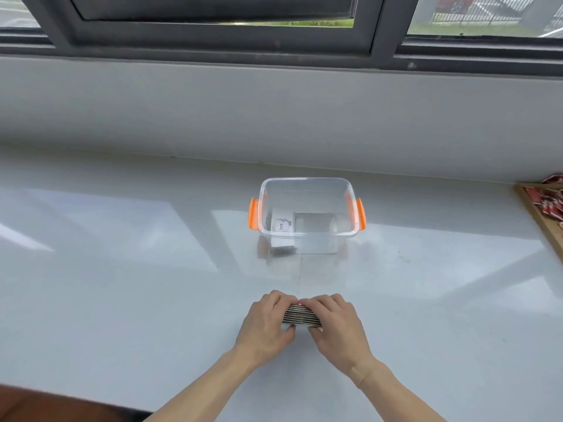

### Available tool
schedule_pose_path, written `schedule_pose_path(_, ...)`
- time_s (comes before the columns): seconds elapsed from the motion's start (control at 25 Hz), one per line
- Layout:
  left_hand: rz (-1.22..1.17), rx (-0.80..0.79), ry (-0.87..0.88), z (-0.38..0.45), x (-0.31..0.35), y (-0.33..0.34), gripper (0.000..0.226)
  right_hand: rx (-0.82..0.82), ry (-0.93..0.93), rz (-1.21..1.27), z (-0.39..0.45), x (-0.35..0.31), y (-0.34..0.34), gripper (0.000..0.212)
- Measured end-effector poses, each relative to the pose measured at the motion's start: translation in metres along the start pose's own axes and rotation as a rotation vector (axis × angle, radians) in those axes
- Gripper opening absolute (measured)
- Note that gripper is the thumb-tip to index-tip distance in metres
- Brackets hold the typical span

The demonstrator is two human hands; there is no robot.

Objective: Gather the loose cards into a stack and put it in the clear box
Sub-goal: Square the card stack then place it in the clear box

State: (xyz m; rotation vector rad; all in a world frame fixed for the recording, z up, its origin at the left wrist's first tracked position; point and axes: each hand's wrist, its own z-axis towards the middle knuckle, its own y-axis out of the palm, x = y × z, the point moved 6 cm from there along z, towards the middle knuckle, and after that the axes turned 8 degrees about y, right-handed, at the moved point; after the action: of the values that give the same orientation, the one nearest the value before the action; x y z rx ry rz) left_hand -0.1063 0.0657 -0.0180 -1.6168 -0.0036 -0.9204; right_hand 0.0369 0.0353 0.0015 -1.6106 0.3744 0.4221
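Head view, looking down on a pale, glossy counter. In the lower middle of the frame a stack of cards (301,314) sits on the counter, pressed between two bare hands. Its striped edges face the camera and its long axis runs left to right across the frame. The left hand (268,322) cups the stack's left end, fingers curled over the far top edge and thumb at the near side. The right hand (333,324) does the same at the right end. Both are closed around the cards, fingertips almost meeting over the top. No loose cards show elsewhere on the counter, so the gathering looks done.

Straight above the hands in the frame, well apart from them, stands the clear box (307,208), lid off, with orange clips (253,214) on its left and right sides. Its long side also runs left to right, matching the stack. Something white and printed lies inside at its left. The box sits dead ahead, roughly equally near to both hands, so the coming move is likely a lift forward.

At the far right edge, a wooden tray (539,217) holds red packets.
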Motion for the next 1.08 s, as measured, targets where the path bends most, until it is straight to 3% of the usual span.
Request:
schedule_pose_path(0.2, 0.201, -0.176, -0.005, 0.006, -0.012, 0.026, 0.040, -0.068, 0.049, -0.149, -0.006, 0.005, 0.026, 0.045)
schedule_pose_path(0.44, 0.170, -0.144, -0.033, 0.010, -0.023, 0.035, 0.036, -0.040, 0.071, -0.351, 0.009, -0.005, 0.031, 0.031)
schedule_pose_path(0.56, 0.053, -0.128, -0.073, 0.010, -0.026, 0.035, 0.052, -0.060, 0.096, -0.378, 0.015, -0.005, 0.032, 0.032)
schedule_pose_path(0.72, -0.319, -0.009, -0.215, -0.008, -0.056, 0.018, 0.072, -0.086, 0.087, -0.407, 0.015, -0.003, 0.035, 0.035)
schedule_pose_path(0.8, -0.451, 0.081, -0.323, -0.020, -0.075, 0.004, 0.068, -0.097, 0.094, -0.419, 0.015, -0.003, 0.036, 0.038)
schedule_pose_path(0.92, -0.691, 0.364, -0.522, -0.038, -0.097, -0.013, 0.054, -0.104, 0.102, -0.427, 0.015, -0.003, 0.036, 0.038)
schedule_pose_path(1.0, -0.873, 0.513, -0.622, -0.042, -0.093, -0.012, 0.056, -0.109, 0.113, -0.423, 0.015, -0.003, 0.036, 0.036)
schedule_pose_path(1.08, -1.001, 0.528, -0.634, -0.032, -0.067, 0.002, 0.057, -0.110, 0.121, -0.420, 0.015, -0.005, 0.036, 0.035)
